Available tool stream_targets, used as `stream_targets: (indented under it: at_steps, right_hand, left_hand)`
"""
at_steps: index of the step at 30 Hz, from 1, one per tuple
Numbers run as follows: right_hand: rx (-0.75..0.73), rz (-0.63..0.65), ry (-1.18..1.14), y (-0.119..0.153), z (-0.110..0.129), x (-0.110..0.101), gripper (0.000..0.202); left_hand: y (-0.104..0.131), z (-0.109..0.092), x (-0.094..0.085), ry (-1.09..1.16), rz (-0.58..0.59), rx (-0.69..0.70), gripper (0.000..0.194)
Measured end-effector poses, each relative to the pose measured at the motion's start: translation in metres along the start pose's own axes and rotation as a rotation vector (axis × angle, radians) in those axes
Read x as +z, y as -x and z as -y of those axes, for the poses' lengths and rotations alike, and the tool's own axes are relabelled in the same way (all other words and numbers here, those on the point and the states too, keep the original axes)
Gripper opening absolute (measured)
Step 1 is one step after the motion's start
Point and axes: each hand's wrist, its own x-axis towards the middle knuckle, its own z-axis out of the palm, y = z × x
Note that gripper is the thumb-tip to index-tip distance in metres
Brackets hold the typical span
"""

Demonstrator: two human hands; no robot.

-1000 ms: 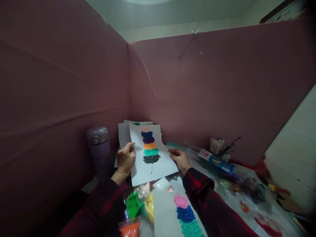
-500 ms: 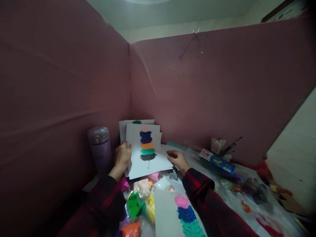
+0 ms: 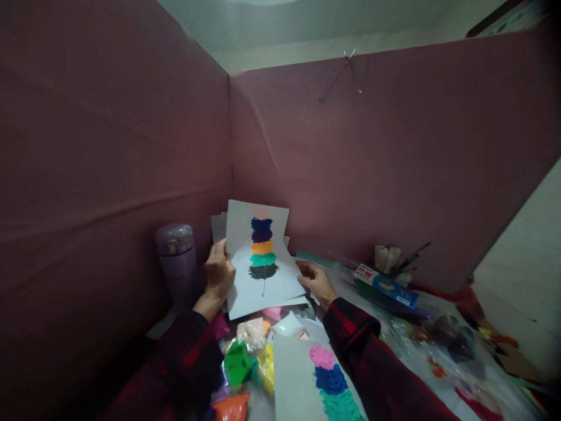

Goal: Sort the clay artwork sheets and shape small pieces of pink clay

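Observation:
A white sheet of paper (image 3: 239, 280) stands tilted up in the corner, bearing a column of coloured bands from pale pink down to dark grey, with a thin stem below. My left hand (image 3: 220, 272) grips its left edge, fingers bent around the border. At the lower right edge, my right hand (image 3: 316, 282) has its thumb and fingers closed on the paper. Other sheets (image 3: 218, 229) are partly hidden behind it. Nearer to me lies a second painted sheet (image 3: 291, 380) with pink, blue and turquoise bands, partly covered by my right sleeve.
A purple flask (image 3: 177, 263) stands left of my left hand. Several bags of coloured clay (image 3: 239, 362) lie in front of the paper. To the right are a blue box (image 3: 388, 286), brushes (image 3: 412, 257) and plastic bags (image 3: 451, 339). Pink partitions (image 3: 372, 164) rise behind and at left.
The sheet's top edge has risen and tilted further upright, covering more of the sheets behind. My left hand has moved slightly up along the edge; my right hand has barely moved.

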Motion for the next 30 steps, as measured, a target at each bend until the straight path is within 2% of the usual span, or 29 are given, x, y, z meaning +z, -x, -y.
stream_targets:
  at_steps: [3, 7, 11, 18, 23, 26, 30]
  right_hand:
    - [-0.007, 0.012, 0.047, -0.001, -0.002, 0.0, 0.037]
    - [-0.014, 0.019, 0.134, 0.0, -0.006, 0.0, 0.031]
    - [-0.048, 0.022, 0.201, 0.0, -0.009, -0.001, 0.031]
    - [-0.122, -0.06, 0.243, -0.002, -0.004, -0.002, 0.021]
    - [-0.138, -0.034, 0.211, 0.0, 0.03, -0.004, 0.03]
    - [-0.154, 0.012, 0.197, 0.004, 0.066, -0.008, 0.035]
    - [-0.169, 0.017, 0.225, 0.019, 0.119, -0.016, 0.035]
  left_hand:
    - [-0.009, 0.009, 0.003, -0.056, 0.012, -0.021, 0.04]
    - [-0.008, 0.014, 0.004, -0.136, 0.101, 0.003, 0.035]
    - [-0.001, 0.006, 0.0, -0.226, 0.218, 0.081, 0.024]
    - [0.003, -0.011, -0.006, -0.327, 0.324, 0.148, 0.027]
    - [0.004, -0.029, -0.016, -0.327, 0.325, 0.108, 0.029]
    - [0.006, -0.047, -0.03, -0.302, 0.333, 0.086, 0.037]
    - [0.014, -0.076, -0.054, -0.229, 0.454, 0.155, 0.041]
